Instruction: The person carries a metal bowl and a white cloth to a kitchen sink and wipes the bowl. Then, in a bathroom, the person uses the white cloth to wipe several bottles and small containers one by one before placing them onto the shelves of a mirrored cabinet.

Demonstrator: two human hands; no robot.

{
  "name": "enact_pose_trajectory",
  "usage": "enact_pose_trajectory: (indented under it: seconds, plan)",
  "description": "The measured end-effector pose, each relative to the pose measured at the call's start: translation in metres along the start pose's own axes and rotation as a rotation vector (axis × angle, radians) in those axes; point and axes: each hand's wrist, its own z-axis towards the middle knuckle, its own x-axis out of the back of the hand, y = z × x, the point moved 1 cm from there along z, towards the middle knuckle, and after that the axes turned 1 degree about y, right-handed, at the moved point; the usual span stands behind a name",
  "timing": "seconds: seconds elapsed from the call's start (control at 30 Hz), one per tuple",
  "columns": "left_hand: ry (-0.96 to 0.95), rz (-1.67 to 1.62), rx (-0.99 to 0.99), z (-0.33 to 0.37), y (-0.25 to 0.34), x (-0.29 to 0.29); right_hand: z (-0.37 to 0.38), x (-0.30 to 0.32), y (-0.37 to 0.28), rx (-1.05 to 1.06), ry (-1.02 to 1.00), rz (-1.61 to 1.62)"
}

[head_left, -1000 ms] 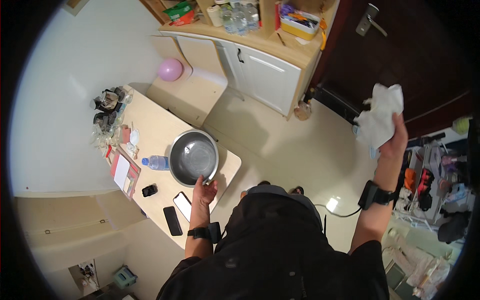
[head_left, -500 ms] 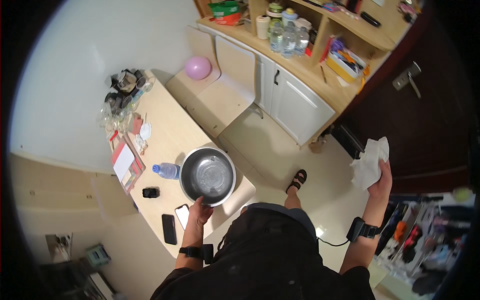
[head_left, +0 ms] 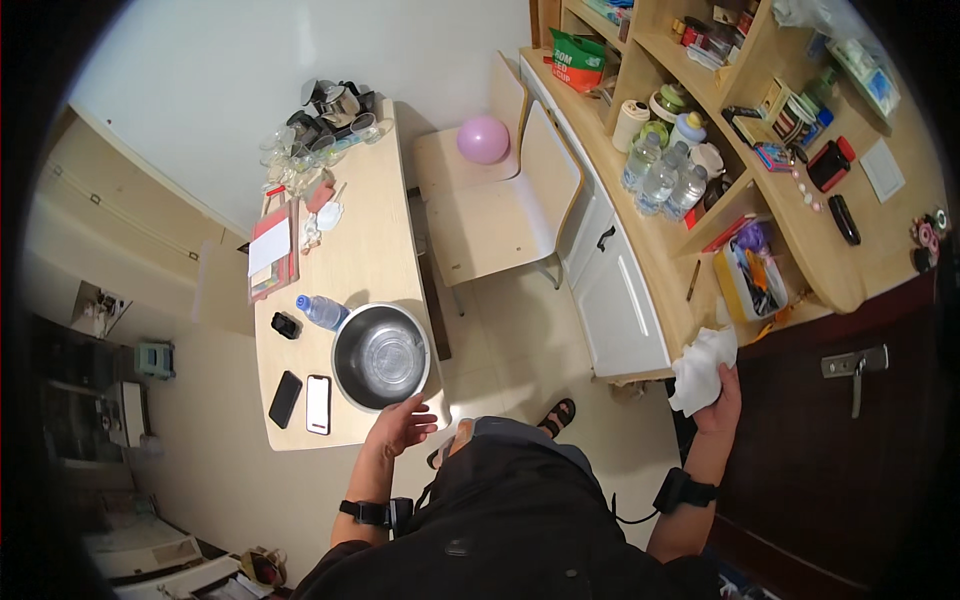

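My right hand (head_left: 718, 400) is closed on a crumpled white tissue (head_left: 703, 372), held up beside the edge of the wooden cabinet. A round stainless steel basin (head_left: 350, 365) stands near the table's near right corner, with nothing but its shiny bottom visible inside. Just off its near rim is my left hand (head_left: 402, 425), fingers apart and nothing in it. Whether a fingertip still brushes the rim, I cannot tell. Against the basin's far left side lies a water bottle with a blue cap (head_left: 322, 311).
On the table (head_left: 365, 220) lie a black phone (head_left: 285, 399), a phone with a white screen (head_left: 318, 404), a small black case (head_left: 285, 325), papers and glassware. Two chairs, one bearing a pink balloon (head_left: 483, 139), stand beyond. A cabinet with bottles (head_left: 660, 182) and a dark door (head_left: 800, 440) are at right.
The whole view has turned toward the cabinet. My left hand has come away from the basin's rim. My right hand has carried the tissue closer to the cabinet edge.
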Motion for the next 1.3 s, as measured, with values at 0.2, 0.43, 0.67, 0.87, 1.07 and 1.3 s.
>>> enact_pose_trajectory:
  seconds: [0.2,0.43,0.67,0.87,1.07,1.3]
  plan:
    - [0.009,0.071,-0.121,-0.002,0.019,-0.066,0.034,0.027,-0.021,-0.057,-0.073,-0.015]
    - [-0.004,0.178,-0.254,0.006,0.083,-0.137,0.060,0.035,-0.017,-0.196,-0.054,0.028]
    - [-0.022,0.260,-0.339,0.040,0.152,-0.178,0.087,0.010,-0.015,-0.219,-0.035,-0.056]
    - [-0.095,0.175,-0.430,0.105,0.240,-0.187,0.122,-0.005,-0.012,-0.220,-0.060,-0.087]
    - [0.184,0.097,-0.594,0.201,0.366,-0.164,0.197,-0.034,0.012,-0.158,0.097,-0.109]
    - [0.849,0.365,-0.776,0.324,0.498,-0.069,0.306,-0.135,0.045,-0.162,0.116,-0.165]
